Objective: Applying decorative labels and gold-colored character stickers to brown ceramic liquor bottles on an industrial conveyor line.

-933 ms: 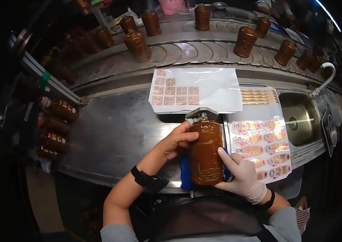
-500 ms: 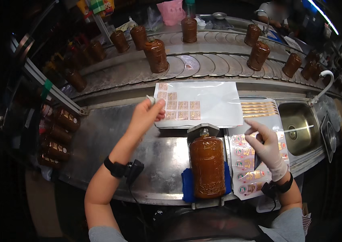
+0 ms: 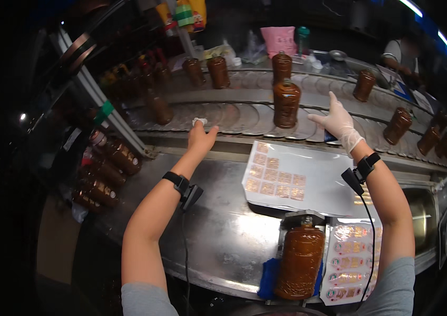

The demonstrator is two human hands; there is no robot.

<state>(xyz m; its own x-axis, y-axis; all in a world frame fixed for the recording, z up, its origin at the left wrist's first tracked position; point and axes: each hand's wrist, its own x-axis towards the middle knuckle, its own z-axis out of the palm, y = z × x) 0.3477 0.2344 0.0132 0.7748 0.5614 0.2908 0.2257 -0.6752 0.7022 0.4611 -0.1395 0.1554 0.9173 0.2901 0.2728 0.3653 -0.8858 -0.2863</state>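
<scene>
My right hand (image 3: 339, 124), in a thin white glove, reaches over the conveyor with thumb and fingers spread, nothing between them. Just left of its thumb, and apart from it, an upright brown glass bottle (image 3: 286, 105) rides on the conveyor. My bare left hand (image 3: 202, 138) is held above the conveyor's near edge, thumb apart from the fingers. A small white piece (image 3: 200, 121) shows at its fingertips; whether it is wrapped on or held, I cannot make out. Closer to me a large brown bottle (image 3: 301, 263) lies in a metal holder with blue cloth (image 3: 269, 279).
A white sheet with small gold labels (image 3: 328, 184) lies behind the holder, and a sheet of colourful labels (image 3: 347, 263) to its right. Several bottles stand along the curved conveyor (image 3: 223, 116). More bottles (image 3: 123, 155) are stacked at left. A sink is at right; another person sits far right.
Both hands have moved forward to the conveyor, the right from above the label sheets. Its fingers have spread. My view has shifted left, so the scene sits lower and further right.
</scene>
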